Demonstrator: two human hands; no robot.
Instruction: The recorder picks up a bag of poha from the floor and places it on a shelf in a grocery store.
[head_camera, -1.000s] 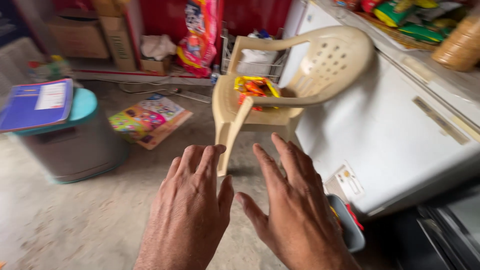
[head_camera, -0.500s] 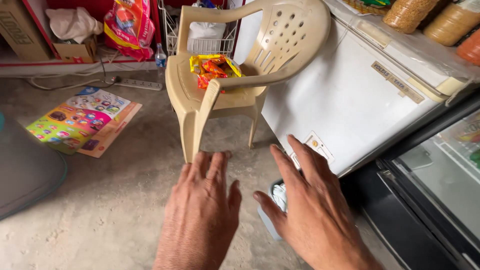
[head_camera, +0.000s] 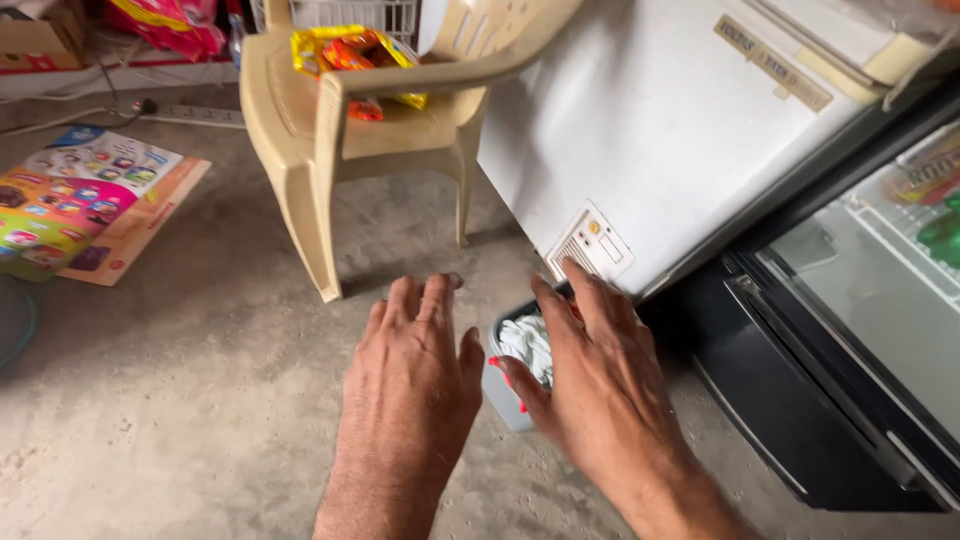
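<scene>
Down on the concrete floor (head_camera: 180, 380), beside the white chest freezer (head_camera: 650, 130), a small grey bin (head_camera: 510, 385) holding a white cloth (head_camera: 528, 345) sits just under the right hand (head_camera: 590, 385), whose spread fingers hover over its rim without closing on anything. Just left of the bin, the left hand (head_camera: 415, 370) hangs flat, fingers loosely together, holding nothing. To lift the bin cleanly, I judge both hands should take opposite walls, keeping clear of the beige plastic chair (head_camera: 350, 120) behind.
</scene>
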